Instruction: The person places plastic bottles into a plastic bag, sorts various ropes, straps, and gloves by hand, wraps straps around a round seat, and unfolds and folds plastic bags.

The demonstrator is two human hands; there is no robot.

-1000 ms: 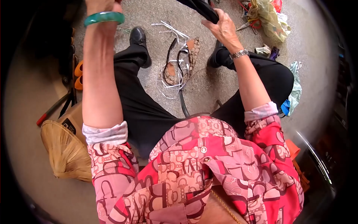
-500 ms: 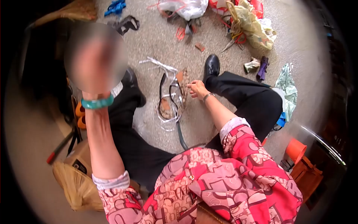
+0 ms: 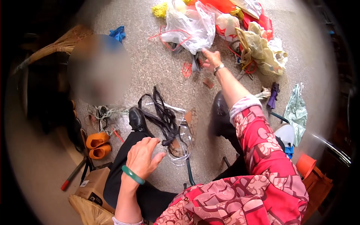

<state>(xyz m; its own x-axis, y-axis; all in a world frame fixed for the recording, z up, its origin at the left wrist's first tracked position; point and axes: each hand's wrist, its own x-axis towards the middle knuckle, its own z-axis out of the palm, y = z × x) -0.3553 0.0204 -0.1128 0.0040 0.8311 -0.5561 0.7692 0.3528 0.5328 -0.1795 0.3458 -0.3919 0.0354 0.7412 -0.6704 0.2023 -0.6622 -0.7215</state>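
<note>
My left hand point(image 3: 144, 157), with a green bangle at the wrist, hovers above my left knee; it is empty, thumb apart from the fingers. A tangle of black straps point(image 3: 165, 120) lies on the floor just ahead of it, over white strips point(image 3: 182, 129) and a brown patterned piece point(image 3: 192, 119). My right hand point(image 3: 212, 60), wearing a metal bracelet, reaches forward with fingers extended. Its fingertips are at the lower edge of a white plastic bag point(image 3: 191, 28), beside a dark grey strip point(image 3: 195, 63). Whether they touch the bag I cannot tell.
Cream-coloured bags point(image 3: 258, 52) lie right of my right hand. Orange shoes point(image 3: 98, 145), a cardboard box point(image 3: 95, 187) and a straw broom point(image 3: 60, 45) are at left. A purple bundle point(image 3: 273, 95) and pale green sheet point(image 3: 296, 110) lie at right. A blurred disc hides part of the floor.
My left hand has come down from the upper left to above my knee. Black straps now lie over the white strips. My right hand has moved forward to the white bag.
</note>
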